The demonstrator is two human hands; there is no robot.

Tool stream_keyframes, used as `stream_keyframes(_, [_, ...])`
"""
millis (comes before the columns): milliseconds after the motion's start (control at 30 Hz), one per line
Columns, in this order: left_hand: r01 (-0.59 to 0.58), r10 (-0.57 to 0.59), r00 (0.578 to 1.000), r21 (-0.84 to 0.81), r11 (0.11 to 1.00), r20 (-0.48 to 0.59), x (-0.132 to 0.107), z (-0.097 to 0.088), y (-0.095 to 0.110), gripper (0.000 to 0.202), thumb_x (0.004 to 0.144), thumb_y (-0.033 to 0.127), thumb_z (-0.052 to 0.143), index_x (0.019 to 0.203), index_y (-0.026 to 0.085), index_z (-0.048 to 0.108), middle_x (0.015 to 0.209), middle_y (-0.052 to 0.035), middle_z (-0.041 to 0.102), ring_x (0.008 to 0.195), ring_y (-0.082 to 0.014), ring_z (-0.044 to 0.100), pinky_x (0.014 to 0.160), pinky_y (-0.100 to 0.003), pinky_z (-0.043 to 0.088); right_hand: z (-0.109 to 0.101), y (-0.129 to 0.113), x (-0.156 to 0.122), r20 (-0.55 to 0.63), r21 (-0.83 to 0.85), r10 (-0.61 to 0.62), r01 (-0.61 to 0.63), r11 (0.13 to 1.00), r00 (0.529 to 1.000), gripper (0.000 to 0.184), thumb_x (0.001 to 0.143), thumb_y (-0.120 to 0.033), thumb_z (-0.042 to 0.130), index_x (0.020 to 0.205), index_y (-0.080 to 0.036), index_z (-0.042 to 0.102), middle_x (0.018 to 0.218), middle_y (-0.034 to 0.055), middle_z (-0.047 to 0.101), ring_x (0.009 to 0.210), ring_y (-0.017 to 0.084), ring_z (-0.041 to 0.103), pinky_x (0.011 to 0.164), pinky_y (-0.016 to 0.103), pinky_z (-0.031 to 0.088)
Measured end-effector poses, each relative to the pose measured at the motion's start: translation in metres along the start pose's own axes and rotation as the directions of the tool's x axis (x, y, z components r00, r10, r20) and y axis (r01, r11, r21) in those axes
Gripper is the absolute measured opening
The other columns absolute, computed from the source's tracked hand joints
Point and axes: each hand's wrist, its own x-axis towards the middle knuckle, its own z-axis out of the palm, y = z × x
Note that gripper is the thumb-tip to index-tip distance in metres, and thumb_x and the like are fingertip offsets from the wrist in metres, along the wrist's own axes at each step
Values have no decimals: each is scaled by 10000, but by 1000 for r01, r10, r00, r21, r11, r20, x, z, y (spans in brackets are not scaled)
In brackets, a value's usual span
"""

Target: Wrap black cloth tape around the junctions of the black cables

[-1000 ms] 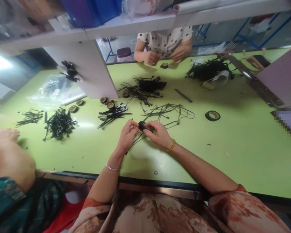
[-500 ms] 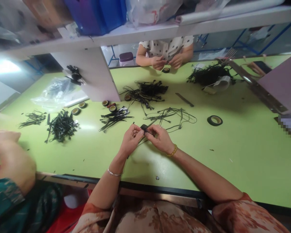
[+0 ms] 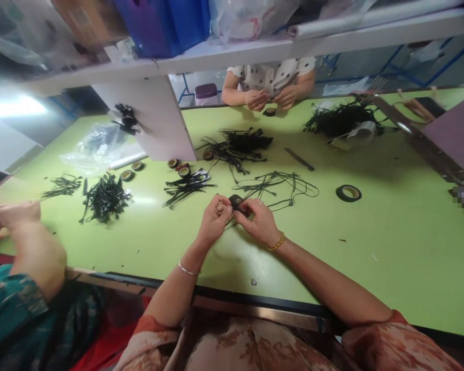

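My left hand (image 3: 215,216) and my right hand (image 3: 260,222) meet above the table, fingertips almost touching. A roll of black tape (image 3: 236,201) sits between them, gripped by the curled fingers of my right hand. At the roll's near edge my left thumb and forefinger are pinched on a thin black cable (image 3: 228,224), its gripped part mostly hidden by the fingers. Just beyond my hands, a loose tangle of black cables (image 3: 286,184) lies spread on the green table (image 3: 294,309).
Bundled black cables (image 3: 187,186) and a bigger heap of cables (image 3: 106,198) lie leftward. Another tape roll (image 3: 348,193) rests at right, near a flat dark strip (image 3: 299,159). A co-worker's arm (image 3: 38,247) is at left; another person's hands (image 3: 272,99) work opposite. A shelf (image 3: 232,57) crosses overhead.
The tape roll between my hands has turned, showing more of its face and core. My fingers have shifted slightly around it. The whole view has drifted a little.
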Motion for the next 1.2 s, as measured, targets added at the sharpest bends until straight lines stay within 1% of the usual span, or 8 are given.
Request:
stream_keyframes(133, [-151, 168, 985, 259, 954, -46, -3, 1, -2, 79, 822, 265, 621, 838, 202, 577, 682, 28, 577, 626, -113, 495, 635, -238, 381, 0, 2, 1, -9, -14, -8, 7, 1000, 1000, 176, 818, -380, 634, 820, -204, 627, 778, 59, 667, 730, 212, 557, 672, 334, 425])
stream_keyframes(267, [-213, 253, 966, 369, 905, -62, -3, -1, -4, 48, 825, 227, 613, 784, 204, 623, 696, 16, 602, 639, -124, 489, 661, -248, 387, 0, 4, 2, -16, -8, -17, 17, 1000, 1000, 180, 821, -382, 637, 808, -203, 623, 786, 61, 673, 733, 208, 564, 679, 334, 434])
stream_keyframes(533, [-176, 201, 979, 333, 926, -42, 0, -3, 0, 60, 787, 234, 641, 804, 190, 605, 683, 19, 570, 607, -119, 444, 614, -243, 362, -2, 4, 2, 0, 21, 44, -44, 999, 999, 246, 819, -416, 638, 908, -187, 649, 844, 78, 684, 725, 204, 570, 697, 348, 454])
stream_keyframes(633, [-152, 174, 984, 314, 937, -42, -2, 0, 2, 63, 795, 227, 628, 802, 191, 576, 704, 18, 569, 624, -116, 445, 621, -240, 359, -2, 3, 3, 25, 158, 89, -92, 983, 996, 292, 793, -422, 655, 968, -192, 612, 869, 63, 679, 685, 174, 550, 689, 336, 460])
stream_keyframes(733, [-112, 120, 993, 275, 955, -10, -2, 0, 3, 104, 799, 260, 631, 781, 190, 557, 661, 32, 524, 604, -108, 415, 601, -234, 337, -6, 5, 6, 139, 423, 97, -148, 894, 986, 420, 732, -370, 684, 1080, -202, 520, 836, 21, 658, 634, 142, 525, 641, 300, 455])
stream_keyframes(833, [-85, 81, 996, 217, 972, 27, -1, -4, 4, 172, 788, 318, 657, 765, 188, 547, 617, 46, 477, 569, -98, 374, 565, -231, 302, -15, 10, 13, 343, 642, 31, -258, 722, 939, 584, 677, -377, 656, 1204, -205, 474, 862, 26, 677, 692, 166, 591, 686, 318, 484])
stream_keyframes(967, [-83, 62, 994, 246, 966, 90, -2, -8, 7, 175, 768, 302, 673, 741, 188, 543, 569, 60, 440, 530, -86, 335, 531, -226, 261, -28, 15, 22, 489, 725, 112, -475, 499, 865, 631, 817, -582, 374, 1253, -160, 549, 987, 122, 721, 817, 233, 677, 765, 391, 521])
stream_keyframes(1200, [-85, 22, 974, 273, 958, 225, -9, -1, 14, 136, 736, 223, 670, 687, 188, 547, 595, 43, 477, 559, -89, 406, 538, -215, 308, -41, 27, 32, 609, 680, 77, -569, 463, 790, 857, 836, -790, 210, 1179, -148, 663, 917, 139, 751, 798, 258, 693, 812, 449, 522])
